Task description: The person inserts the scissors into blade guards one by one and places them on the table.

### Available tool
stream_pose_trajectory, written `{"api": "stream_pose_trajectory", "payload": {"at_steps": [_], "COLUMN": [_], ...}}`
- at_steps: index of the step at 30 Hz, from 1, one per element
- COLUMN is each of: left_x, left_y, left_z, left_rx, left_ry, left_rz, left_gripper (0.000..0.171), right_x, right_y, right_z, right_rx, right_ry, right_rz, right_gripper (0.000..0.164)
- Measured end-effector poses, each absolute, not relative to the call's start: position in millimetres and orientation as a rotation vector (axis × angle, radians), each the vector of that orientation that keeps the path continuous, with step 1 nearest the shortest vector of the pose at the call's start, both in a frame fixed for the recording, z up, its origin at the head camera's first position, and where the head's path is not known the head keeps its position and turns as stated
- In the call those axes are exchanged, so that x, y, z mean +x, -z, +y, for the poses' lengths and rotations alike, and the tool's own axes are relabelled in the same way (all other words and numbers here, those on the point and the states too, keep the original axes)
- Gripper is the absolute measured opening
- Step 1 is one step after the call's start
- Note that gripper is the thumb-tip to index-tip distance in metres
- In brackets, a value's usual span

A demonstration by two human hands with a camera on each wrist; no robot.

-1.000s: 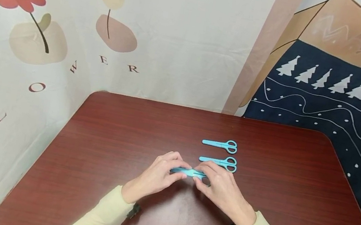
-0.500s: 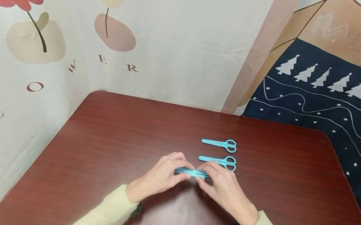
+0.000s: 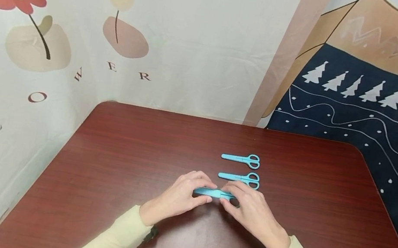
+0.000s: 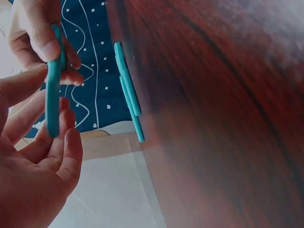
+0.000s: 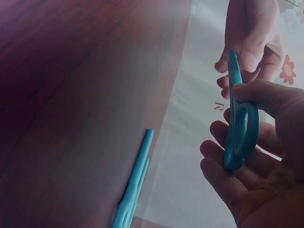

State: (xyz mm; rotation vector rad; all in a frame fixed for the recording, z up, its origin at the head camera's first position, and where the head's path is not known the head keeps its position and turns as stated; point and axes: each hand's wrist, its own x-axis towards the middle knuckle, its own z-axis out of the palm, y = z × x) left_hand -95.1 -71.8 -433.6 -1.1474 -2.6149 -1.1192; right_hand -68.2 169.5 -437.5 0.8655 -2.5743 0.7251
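Note:
Just above the table, my right hand (image 3: 250,207) holds light blue scissors (image 3: 207,192) by the handle end. Its thumb presses one side and its fingers lie along the other, as the right wrist view shows. My left hand (image 3: 181,191) is loosely around the covered blade end, thumb and fingers spread on either side. In the head view its thumb stands a little apart from the scissors. Whether its fingertips touch them is hard to tell. Beyond the hands lie two matching scissors, the nearer pair (image 3: 231,177) partly behind my right fingers and the farther pair (image 3: 234,158) fully visible.
A dark reddish-brown wooden table (image 3: 132,143) spreads under both hands. Behind it hangs a pale cloth with flower prints (image 3: 202,54), and at the right a dark blue cloth with white trees (image 3: 343,113). Both forearms wear pale yellow sleeves (image 3: 117,233).
The left thumb and fingers have loosened from the blade end, and the thumb has come away. The held scissors have shifted slightly right with my right hand. Both lying scissors stay put.

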Motion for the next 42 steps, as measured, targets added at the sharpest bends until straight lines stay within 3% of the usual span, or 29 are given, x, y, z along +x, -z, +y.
{"api": "stream_pose_trajectory", "payload": {"at_steps": [19, 42], "left_x": [-103.1, -103.8], "left_y": [429.5, 430.1], "left_z": [-119.3, -138.9], "left_rx": [-0.927, -0.824], "left_ry": [1.206, 1.198], "left_rz": [-2.551, -2.591], "left_gripper": [0.034, 0.040], "right_x": [-67.2, -78.0], "right_y": [451.5, 455.9], "right_z": [216.3, 219.0], "right_rx": [0.745, 0.820], "right_ry": [-0.624, -0.382], "right_rz": [-2.743, -2.813], "right_gripper": [0.015, 0.023]}}
